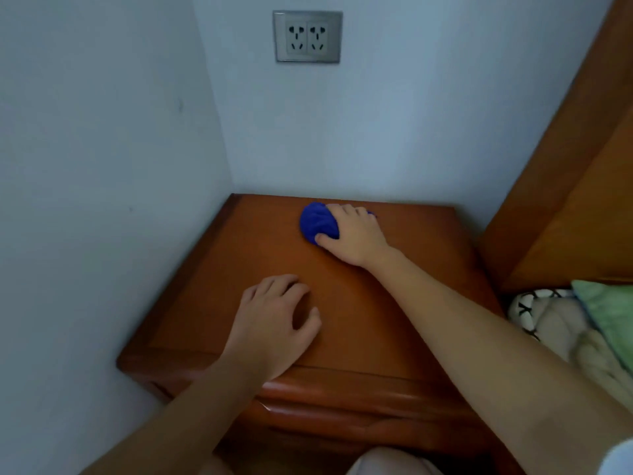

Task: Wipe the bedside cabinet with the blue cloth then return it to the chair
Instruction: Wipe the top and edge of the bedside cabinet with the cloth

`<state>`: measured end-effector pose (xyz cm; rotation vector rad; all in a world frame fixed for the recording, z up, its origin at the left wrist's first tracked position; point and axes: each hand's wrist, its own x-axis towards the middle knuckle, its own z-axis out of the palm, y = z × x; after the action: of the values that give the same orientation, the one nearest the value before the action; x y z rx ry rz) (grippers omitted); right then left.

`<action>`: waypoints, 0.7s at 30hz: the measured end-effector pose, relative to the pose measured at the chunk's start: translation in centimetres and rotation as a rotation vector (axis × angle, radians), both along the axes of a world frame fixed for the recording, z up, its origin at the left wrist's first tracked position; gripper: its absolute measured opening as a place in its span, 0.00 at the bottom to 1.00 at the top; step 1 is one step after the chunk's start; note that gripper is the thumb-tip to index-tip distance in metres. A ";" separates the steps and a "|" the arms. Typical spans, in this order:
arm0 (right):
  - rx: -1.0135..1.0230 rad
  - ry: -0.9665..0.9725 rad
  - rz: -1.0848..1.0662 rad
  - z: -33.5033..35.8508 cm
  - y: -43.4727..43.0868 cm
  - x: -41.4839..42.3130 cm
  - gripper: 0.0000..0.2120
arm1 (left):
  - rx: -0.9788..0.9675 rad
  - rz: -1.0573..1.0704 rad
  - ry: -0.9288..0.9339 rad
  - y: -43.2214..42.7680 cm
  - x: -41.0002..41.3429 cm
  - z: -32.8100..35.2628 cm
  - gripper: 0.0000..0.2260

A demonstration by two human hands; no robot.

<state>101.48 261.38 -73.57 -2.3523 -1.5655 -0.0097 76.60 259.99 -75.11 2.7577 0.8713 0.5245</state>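
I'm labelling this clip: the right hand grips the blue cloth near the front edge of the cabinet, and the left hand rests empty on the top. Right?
Not quite. The head view shows the right hand gripping the blue cloth near the back edge of the cabinet, by the wall, not the front. The left hand does rest empty on the top.

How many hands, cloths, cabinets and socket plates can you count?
2 hands: left hand, right hand
1 cloth
1 cabinet
1 socket plate
Total: 5
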 end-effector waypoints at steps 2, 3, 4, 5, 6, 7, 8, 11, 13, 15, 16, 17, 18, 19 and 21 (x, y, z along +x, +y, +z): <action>0.015 -0.004 0.048 -0.1 -2.2 -1.9 0.35 | 0.010 0.007 0.013 0.0 0.0 0.1 0.25; 0.020 -0.010 0.063 -0.2 -3.3 -2.6 0.35 | 0.014 0.009 0.016 -0.1 0.0 0.1 0.26; 0.026 -0.018 0.071 -0.2 -4.5 -3.2 0.34 | 0.015 0.010 0.018 -0.2 -0.1 0.1 0.26; 0.031 -0.022 0.076 -0.3 -5.6 -3.5 0.34 | 0.012 0.011 0.021 -0.3 -0.1 0.2 0.27; 0.036 -0.020 0.080 -0.3 -6.8 -3.6 0.34 | 0.006 0.010 0.025 -0.4 -0.2 0.2 0.28; 0.041 -0.012 0.080 -0.2 -7.9 -3.5 0.34 | -0.002 0.007 0.031 -0.4 -0.2 0.2 0.29; 0.043 -0.002 0.078 -0.2 -8.9 -3.1 0.33 | -0.008 0.003 0.036 -0.5 -0.3 0.2 0.29; 0.040 0.023 0.038 0.0 -11.0 -1.2 0.33 | -0.013 0.004 0.047 -0.5 -0.3 0.2 0.30; 0.038 0.021 -0.027 0.1 -11.7 1.0 0.33 | -0.015 0.002 0.053 -0.4 -0.4 0.2 0.30; 0.043 0.015 -0.123 0.2 -12.0 3.4 0.32 | -0.017 -0.003 0.042 -0.3 -0.4 0.0 0.30; 0.044 0.012 -0.174 0.1 -11.9 4.7 0.32 | -0.017 -0.004 0.031 -0.2 -0.4 0.0 0.30; 0.044 0.007 -0.221 0.1 -11.6 5.9 0.32 | -0.017 -0.004 0.020 -0.1 -0.4 -0.1 0.29; 0.041 0.002 -0.262 0.0 -11.2 7.1 0.32 | -0.014 -0.004 0.010 0.0 -0.3 -0.2 0.28; 0.034 -0.004 -0.298 0.0 -10.6 8.1 0.31 | -0.008 -0.005 0.000 0.1 -0.2 -0.2 0.27; 0.006 -0.008 -0.359 0.0 -9.0 9.5 0.32 | 0.004 -0.009 -0.016 0.3 -0.1 -0.3 0.27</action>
<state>111.02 252.42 -73.52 -2.5969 -1.1239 -0.1034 76.52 260.28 -75.41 2.7562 0.8555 0.5465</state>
